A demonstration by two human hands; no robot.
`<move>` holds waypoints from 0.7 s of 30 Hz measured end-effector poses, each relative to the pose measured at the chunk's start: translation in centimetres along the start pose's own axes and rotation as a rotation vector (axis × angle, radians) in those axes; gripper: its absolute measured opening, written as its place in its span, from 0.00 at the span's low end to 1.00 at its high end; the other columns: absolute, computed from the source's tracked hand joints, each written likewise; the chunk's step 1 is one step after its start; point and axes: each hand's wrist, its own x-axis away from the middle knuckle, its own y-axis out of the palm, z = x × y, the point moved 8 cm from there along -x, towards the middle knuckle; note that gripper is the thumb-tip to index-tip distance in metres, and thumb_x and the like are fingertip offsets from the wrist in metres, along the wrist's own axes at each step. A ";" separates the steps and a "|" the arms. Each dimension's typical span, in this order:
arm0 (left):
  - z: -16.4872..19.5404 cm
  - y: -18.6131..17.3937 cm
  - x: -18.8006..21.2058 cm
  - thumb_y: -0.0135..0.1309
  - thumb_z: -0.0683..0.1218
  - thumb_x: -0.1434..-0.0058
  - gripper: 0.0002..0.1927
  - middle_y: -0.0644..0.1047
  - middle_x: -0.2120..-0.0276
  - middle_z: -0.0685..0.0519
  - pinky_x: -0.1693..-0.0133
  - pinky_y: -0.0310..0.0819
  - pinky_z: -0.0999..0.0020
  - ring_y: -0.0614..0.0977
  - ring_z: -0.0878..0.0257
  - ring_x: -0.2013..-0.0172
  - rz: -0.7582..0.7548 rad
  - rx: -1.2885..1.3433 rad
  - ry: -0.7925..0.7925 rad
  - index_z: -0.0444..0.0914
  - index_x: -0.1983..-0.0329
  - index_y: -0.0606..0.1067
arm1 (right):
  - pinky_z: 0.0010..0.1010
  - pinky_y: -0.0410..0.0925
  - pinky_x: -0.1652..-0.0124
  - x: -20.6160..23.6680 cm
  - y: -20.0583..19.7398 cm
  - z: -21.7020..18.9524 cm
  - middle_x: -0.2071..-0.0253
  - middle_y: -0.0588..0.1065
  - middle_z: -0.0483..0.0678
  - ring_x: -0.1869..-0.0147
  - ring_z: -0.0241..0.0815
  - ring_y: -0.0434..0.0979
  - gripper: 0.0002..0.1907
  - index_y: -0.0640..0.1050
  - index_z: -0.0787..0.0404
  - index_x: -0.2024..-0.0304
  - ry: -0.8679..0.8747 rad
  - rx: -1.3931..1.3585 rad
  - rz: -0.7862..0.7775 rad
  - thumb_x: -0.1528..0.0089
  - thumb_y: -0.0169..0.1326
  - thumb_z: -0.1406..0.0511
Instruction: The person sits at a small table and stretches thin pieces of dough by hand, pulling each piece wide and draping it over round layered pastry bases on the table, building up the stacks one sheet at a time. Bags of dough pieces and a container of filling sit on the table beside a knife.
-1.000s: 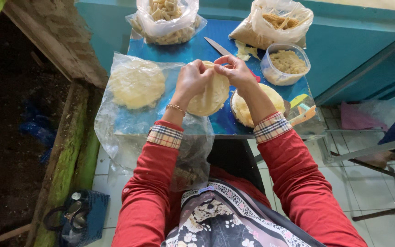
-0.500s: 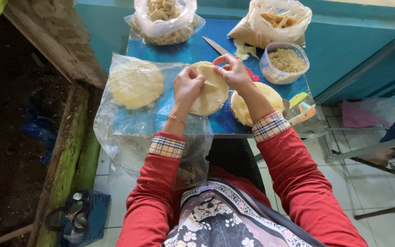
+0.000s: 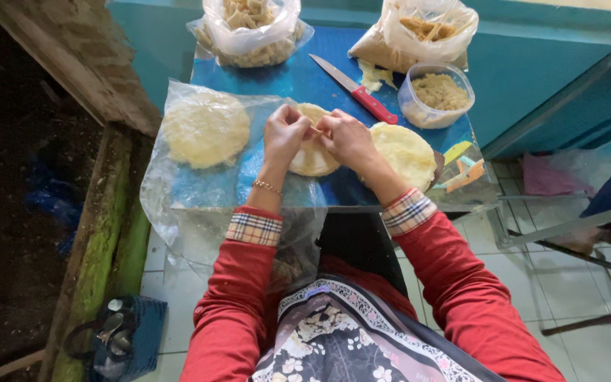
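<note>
Both hands meet over a round, pale dough wrapper point(image 3: 314, 152) lying on the blue tabletop point(image 3: 298, 78). The left hand point(image 3: 284, 134) is curled narrow, its fingertips pinching the wrapper's upper edge; the right hand point(image 3: 346, 138) is closed the same way, knuckle to knuckle with the left, gripping the same edge just beside it. The wrapper shows mostly below and between the two hands, partly hidden by them.

To the left of the left hand, a stack of similar wrappers point(image 3: 205, 127) sits on a clear plastic sheet point(image 3: 178, 205) that hangs over the table's near edge. Just to the right of the right hand lies another stack of pale rounds point(image 3: 408, 152). Beyond the right hand, a red-handled knife point(image 3: 356, 90) lies at an angle, and past it stands a clear tub of crumbly filling point(image 3: 436, 93). Two plastic bags of fried pieces point(image 3: 252, 28) point(image 3: 426, 32) sit at the far edge.

The wrapper looks thin, so the pinching fingers pulling apart could tear it at the edge. The overhanging plastic sheet could slide off if a sleeve drags it, taking the left stack along. The knife blade points toward the hands; a careless reach to the tub would cross it.
</note>
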 end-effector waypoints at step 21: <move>6.8 1.2 -1.5 0.57 0.40 0.44 0.05 0.82 0.65 0.51 0.57 0.75 0.54 0.80 0.49 0.56 -0.469 -1.154 0.651 0.43 0.66 0.80 | 0.44 0.71 0.59 -1.0 -0.7 0.8 0.63 0.79 0.57 0.58 0.57 0.81 0.09 0.81 0.59 0.56 0.018 -0.123 0.006 0.39 0.56 0.67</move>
